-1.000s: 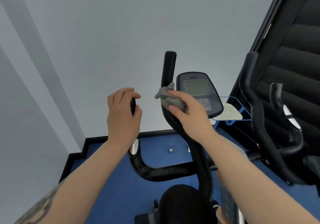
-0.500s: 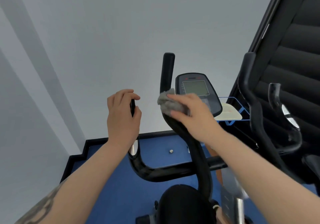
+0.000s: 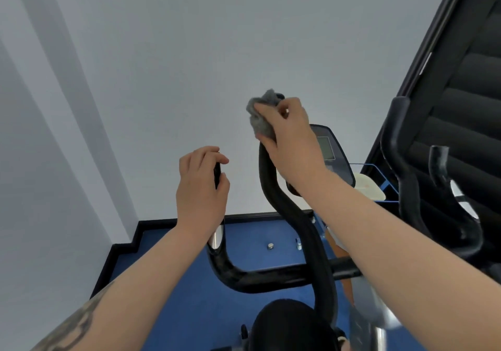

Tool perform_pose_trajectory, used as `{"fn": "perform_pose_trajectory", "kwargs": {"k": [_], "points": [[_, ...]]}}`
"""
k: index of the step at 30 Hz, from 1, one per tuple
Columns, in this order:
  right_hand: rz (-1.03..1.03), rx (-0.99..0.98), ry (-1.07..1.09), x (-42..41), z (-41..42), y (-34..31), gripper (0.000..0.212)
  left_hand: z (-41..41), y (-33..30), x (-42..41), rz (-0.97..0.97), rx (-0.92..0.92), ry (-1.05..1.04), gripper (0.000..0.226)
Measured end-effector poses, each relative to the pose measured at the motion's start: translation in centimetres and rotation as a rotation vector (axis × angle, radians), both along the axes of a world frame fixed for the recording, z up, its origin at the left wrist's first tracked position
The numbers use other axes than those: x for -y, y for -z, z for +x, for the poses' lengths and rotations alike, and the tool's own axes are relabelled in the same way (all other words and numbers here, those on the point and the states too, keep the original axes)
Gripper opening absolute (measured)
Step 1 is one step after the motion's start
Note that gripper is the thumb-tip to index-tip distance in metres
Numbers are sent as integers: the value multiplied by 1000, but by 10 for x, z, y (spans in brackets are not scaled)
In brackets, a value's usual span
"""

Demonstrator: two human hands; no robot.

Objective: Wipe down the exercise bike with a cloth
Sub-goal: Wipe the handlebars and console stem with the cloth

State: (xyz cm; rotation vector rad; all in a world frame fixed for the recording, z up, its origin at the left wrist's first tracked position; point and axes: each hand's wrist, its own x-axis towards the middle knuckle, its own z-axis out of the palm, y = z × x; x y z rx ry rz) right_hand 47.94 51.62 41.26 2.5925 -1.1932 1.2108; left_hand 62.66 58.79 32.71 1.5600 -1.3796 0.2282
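Observation:
The black exercise bike [image 3: 273, 274] stands below me, with curved handlebars and a console [image 3: 329, 151] at centre right. My right hand [image 3: 291, 139] holds a crumpled grey cloth [image 3: 261, 114] wrapped over the top end of the right handlebar [image 3: 271, 188], hiding its tip. My left hand [image 3: 200, 188] is closed around the top of the left handlebar [image 3: 218, 253], whose chrome sensor patch shows just below the wrist. The black saddle [image 3: 287, 323] sits at the bottom centre.
A second black exercise machine [image 3: 406, 177] with a wide ribbed belt [image 3: 466, 106] stands close on the right. A blue wire holder with a pale plate [image 3: 370, 185] sits behind the console. Grey walls [image 3: 162, 66] close the front and left; the floor [image 3: 173, 247] is blue.
My right hand has slid the cloth up the right handlebar from beside the console to its top end. My left hand has kept its grip on the left handlebar.

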Motion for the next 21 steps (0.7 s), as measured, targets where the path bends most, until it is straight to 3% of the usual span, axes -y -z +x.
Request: {"fn": "perform_pose_trajectory", "kwargs": {"k": [3, 8, 13, 15, 18, 21], "points": [[45, -180, 67, -6, 6, 17, 38, 1, 1, 1, 0, -1, -4, 31], [-11, 107, -20, 0, 6, -8, 39, 0, 2, 2, -7, -18, -2, 32], [97, -145, 67, -2, 5, 1, 44, 0, 1, 2, -4, -23, -3, 31], [161, -53, -14, -3, 3, -3, 40, 0, 2, 1, -2, -24, -5, 31], [47, 138, -67, 13, 0, -19, 43, -1, 2, 1, -8, -32, -7, 31], [108, 170, -110, 16, -7, -1, 41, -2, 0, 1, -10, -38, -2, 30]]}}
